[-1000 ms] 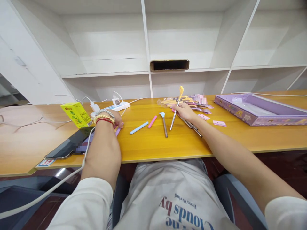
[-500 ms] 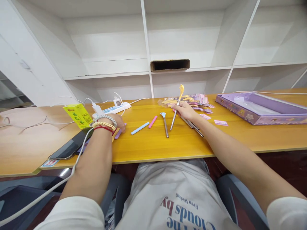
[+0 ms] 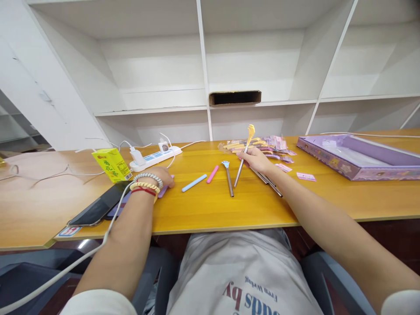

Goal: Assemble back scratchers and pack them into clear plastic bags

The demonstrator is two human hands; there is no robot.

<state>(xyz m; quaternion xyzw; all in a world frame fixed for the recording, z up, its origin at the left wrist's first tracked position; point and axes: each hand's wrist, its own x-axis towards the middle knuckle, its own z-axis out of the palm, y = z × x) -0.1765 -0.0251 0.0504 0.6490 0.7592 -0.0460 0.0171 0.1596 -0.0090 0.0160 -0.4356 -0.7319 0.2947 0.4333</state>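
On the desk's left part, my left hand (image 3: 166, 178) has its fingers curled down around a purple tube (image 3: 162, 191); the wrist hides most of the fingers. The end of a yellow tube shows beside it. My right hand (image 3: 257, 160) pinches the metal rod of a yellow back scratcher (image 3: 251, 131), tilted with its hand-shaped head up. Left of that lies a blue-headed back scratcher (image 3: 229, 179). A blue tube (image 3: 194, 183) and a pink tube (image 3: 213, 174) lie between my hands. Several metal rods (image 3: 271, 184) stick out under my right forearm.
Behind my right hand is a pile of packaged back scratchers (image 3: 275, 143), with small pink cards (image 3: 306, 176) nearby. A purple box tray (image 3: 357, 170) stands at right. A power strip (image 3: 157, 158), yellow carton (image 3: 111, 164), phone (image 3: 98, 205) and white cable (image 3: 108, 232) are at left.
The whole view has tilted up slightly, so everything sits lower in the picture. Both hands keep nearly the same places and holds on the desk.
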